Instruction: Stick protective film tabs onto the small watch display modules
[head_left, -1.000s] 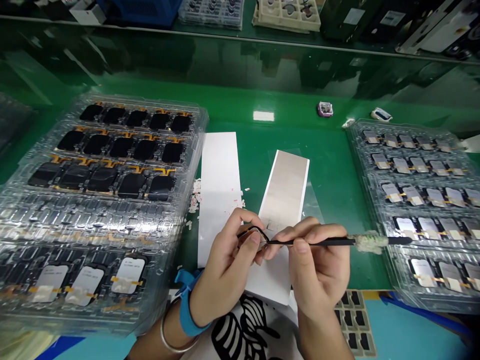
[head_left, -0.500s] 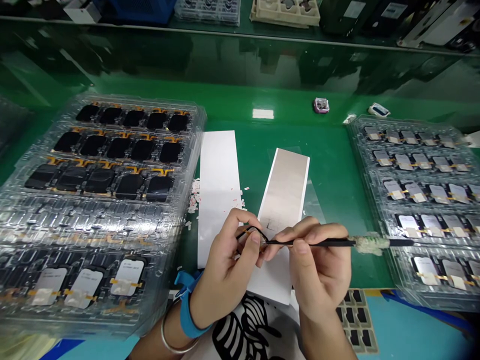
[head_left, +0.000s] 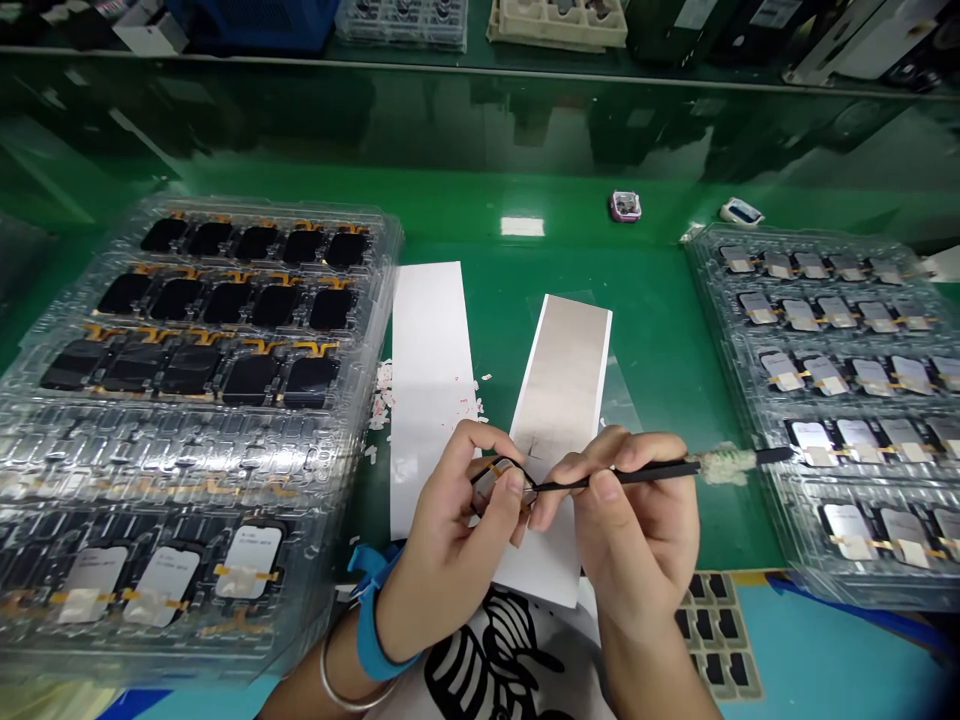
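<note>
My left hand point(head_left: 469, 510), with a blue band at the wrist, pinches a small dark-edged part point(head_left: 487, 478) with an orange strip, mostly hidden by the fingers. In my right hand point(head_left: 634, 500) are black tweezers point(head_left: 652, 472), held like a pen, with a pale wrapping near the rear end. Their tip meets the edge of the small part. Beneath and beyond the hands lies a greyish sheet with white edges point(head_left: 566, 370). A long white sheet point(head_left: 431, 360) is to its left.
A clear tray point(head_left: 187, 415) of dark screens stands at left; another tray point(head_left: 772, 430) holds silver-backed parts at right. Paper scraps point(head_left: 381, 395) lie beside the white sheet. A pink-rimmed item point(head_left: 625, 207) sits farther back. A beige tray point(head_left: 750, 660) is below the table edge.
The rear end of the tweezers has tilted up and come slightly left. The whole view has shifted a little, and both hands keep their hold.
</note>
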